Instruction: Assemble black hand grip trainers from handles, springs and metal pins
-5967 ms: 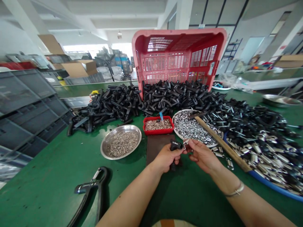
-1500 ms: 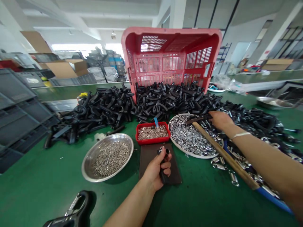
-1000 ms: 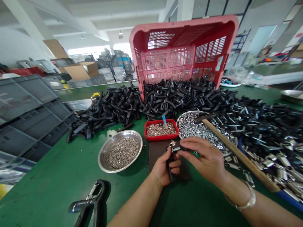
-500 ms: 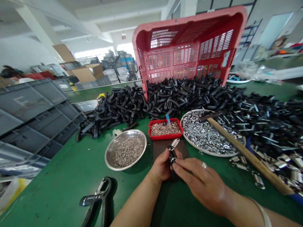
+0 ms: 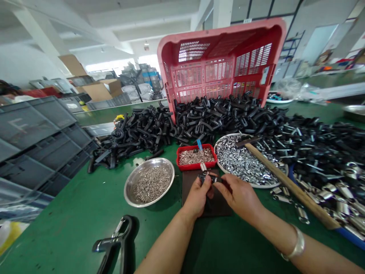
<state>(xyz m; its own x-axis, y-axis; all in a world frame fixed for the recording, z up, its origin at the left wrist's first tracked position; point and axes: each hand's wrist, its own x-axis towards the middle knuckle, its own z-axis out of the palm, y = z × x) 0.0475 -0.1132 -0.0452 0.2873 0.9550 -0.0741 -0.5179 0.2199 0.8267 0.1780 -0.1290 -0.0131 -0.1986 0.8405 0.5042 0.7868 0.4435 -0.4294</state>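
My left hand (image 5: 197,196) is closed round a small black plastic handle part (image 5: 205,179) with a metal spring (image 5: 203,167) sticking up from its top. My right hand (image 5: 238,194) meets it from the right, fingertips pinching the same part. Both hands hover over a dark brown pad (image 5: 205,194) on the green table (image 5: 71,213). Just beyond the pad sit a red tray of small metal pins (image 5: 195,156), a steel dish of rings (image 5: 149,181) to the left and a plate of shiny metal pieces (image 5: 245,161) to the right.
A wooden-handled hammer (image 5: 288,182) lies across the plate. Black plastic handles (image 5: 216,118) are heaped behind, in front of a tipped red crate (image 5: 222,62). Assembled pieces with springs (image 5: 327,167) pile up at right. A finished hand gripper (image 5: 119,243) lies near left. Grey crates (image 5: 40,140) stand at left.
My right hand reached out to the pile at right, then came back to the part in my left hand. Both hands now grip it, with the spring standing on top.
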